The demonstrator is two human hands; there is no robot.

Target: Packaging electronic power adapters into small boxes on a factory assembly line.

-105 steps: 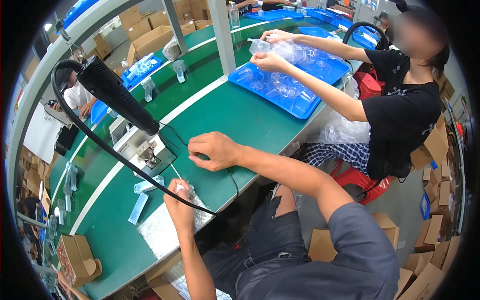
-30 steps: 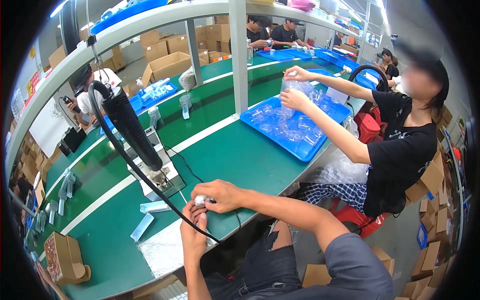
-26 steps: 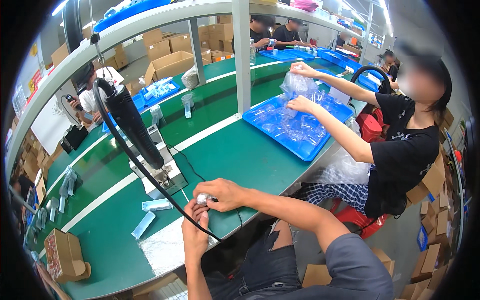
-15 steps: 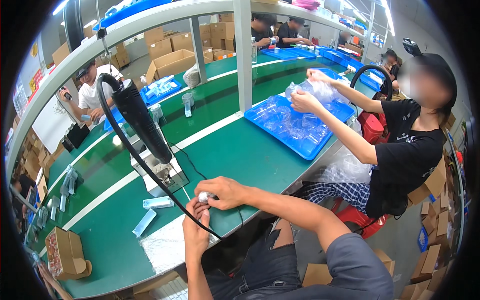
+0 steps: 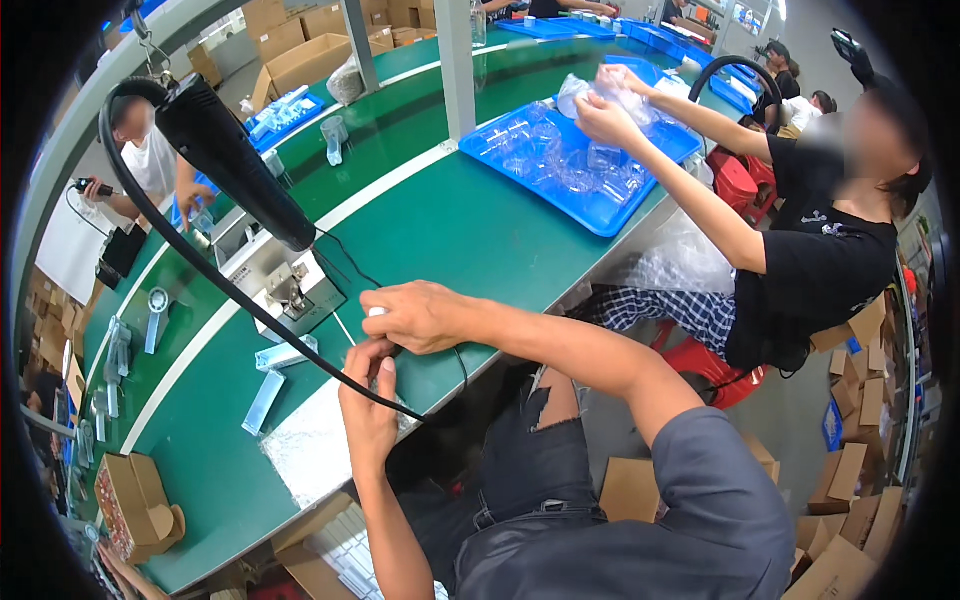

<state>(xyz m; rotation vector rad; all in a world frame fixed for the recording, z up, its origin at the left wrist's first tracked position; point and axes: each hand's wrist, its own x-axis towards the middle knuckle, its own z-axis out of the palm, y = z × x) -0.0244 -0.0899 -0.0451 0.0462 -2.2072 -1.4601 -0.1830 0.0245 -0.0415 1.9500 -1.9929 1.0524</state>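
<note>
My right hand [image 5: 422, 316] is closed round a small white rounded piece [image 5: 377, 312]; only part of it shows between the fingers. Just below, my left hand [image 5: 370, 405] has its fingers curled up against the right one. What the left fingers hold, if anything, is hidden. Both hands are above the near edge of the green table, in front of a metal bench device [image 5: 292, 290]. To the left of the hands lie two light-blue trough-shaped plastic parts [image 5: 285, 353], one turned toward the near edge. A sheet of bubble wrap [image 5: 308, 455] lies beside the left wrist.
A black electric screwdriver [image 5: 235, 165] hangs over the device, its cable looping down past my left hand. A blue tray [image 5: 490, 150] of clear plastic pieces stands before a co-worker [image 5: 820, 240] at right. A cardboard box [image 5: 135, 505] is at left.
The view has shifted, so the table sits higher. My right fingers now cover more of the white piece. At far left, the other person's arm reaches down to the table.
</note>
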